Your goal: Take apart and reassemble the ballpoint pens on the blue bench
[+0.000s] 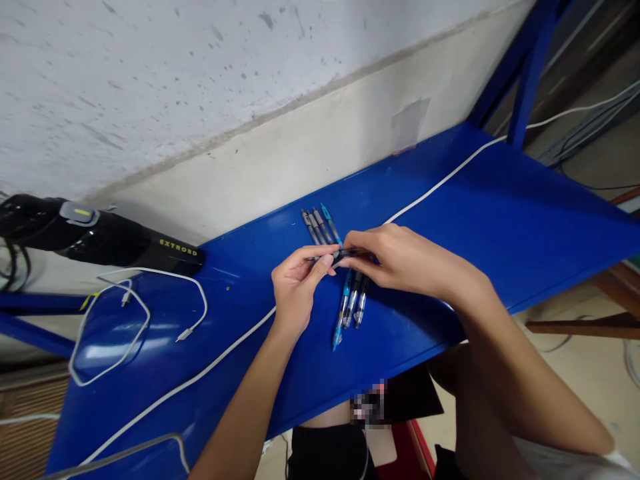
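Pinching a slim dark pen-like piece above the long white cord, with thumb against fingers of the left hand at one end and thumb and forefinger of the right hand at the other; cannot quite tell its full form behind the fingers. Having three grey-ended pens and a blue pen just beyond that cord, a second blue pen and two clear pens on its near side

"Where does the camera sit?"
"On the person's head, facing forward and down onto the blue table; the wall fills most of the top."
"How near?"
"Close: the left hand and right hand sit mid-view, forearms entering from below."
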The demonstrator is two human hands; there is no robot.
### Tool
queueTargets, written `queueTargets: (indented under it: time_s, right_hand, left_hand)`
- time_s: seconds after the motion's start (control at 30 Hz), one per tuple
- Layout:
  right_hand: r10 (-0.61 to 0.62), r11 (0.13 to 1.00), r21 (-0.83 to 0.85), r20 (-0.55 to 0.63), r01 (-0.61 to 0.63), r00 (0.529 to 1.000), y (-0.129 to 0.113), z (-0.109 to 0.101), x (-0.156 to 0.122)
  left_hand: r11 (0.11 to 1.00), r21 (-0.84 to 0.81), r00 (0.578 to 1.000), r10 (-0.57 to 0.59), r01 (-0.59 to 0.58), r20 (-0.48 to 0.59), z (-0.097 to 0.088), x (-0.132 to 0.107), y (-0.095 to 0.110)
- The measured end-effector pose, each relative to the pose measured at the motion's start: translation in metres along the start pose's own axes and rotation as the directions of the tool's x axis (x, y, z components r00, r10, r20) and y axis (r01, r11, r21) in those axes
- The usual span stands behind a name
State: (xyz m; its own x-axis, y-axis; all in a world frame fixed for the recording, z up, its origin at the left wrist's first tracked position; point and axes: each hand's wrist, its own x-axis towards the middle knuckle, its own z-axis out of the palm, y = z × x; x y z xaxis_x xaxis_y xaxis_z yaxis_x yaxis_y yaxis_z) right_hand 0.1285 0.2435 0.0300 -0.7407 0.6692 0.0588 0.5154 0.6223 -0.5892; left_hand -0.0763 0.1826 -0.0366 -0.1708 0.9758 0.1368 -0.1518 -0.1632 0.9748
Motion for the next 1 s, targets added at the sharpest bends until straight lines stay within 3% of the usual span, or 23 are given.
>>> queueTargets:
  time_s: [0.17,0.37,0.5,0.6,0.8,1.0]
  right_hand:
    - [-0.065,0.997,0.041,0.03,0.064,0.997,-0.001,0.001,0.001]
    - [-0.012,0.999,0.051,0.018,0.011,1.0,-0.007,0.001,-0.002]
    - [-0.058,0.996,0.073,0.044,0.055,0.997,-0.009,0.001,-0.002]
    - [-0.077,0.995,0.066,0.032,0.075,0.997,-0.01,0.001,-0.001]
    - [-0.05,0.999,0.01,-0.013,0.051,0.999,-0.003,0.0,0.0]
    - [-0.052,0.999,0.001,-0.01,0.052,0.999,0.001,-0.003,-0.002]
  left_hand:
    - [0.998,0.048,0.995,-0.041,0.046,-0.087,-0.002,0.0,-0.006]
    - [0.991,0.11,0.994,-0.069,0.079,-0.09,-0.001,-0.002,-0.004]
    - [0.985,0.159,0.994,-0.048,0.063,-0.096,-0.002,-0.004,-0.004]
    - [0.989,0.145,0.996,-0.026,0.039,-0.086,-0.003,-0.004,-0.004]
    - [0.999,0.039,0.999,0.007,-0.009,0.033,-0.001,-0.002,-0.001]
    - [0.988,0.149,0.999,-0.038,0.04,-0.015,0.0,-0.004,-0.002]
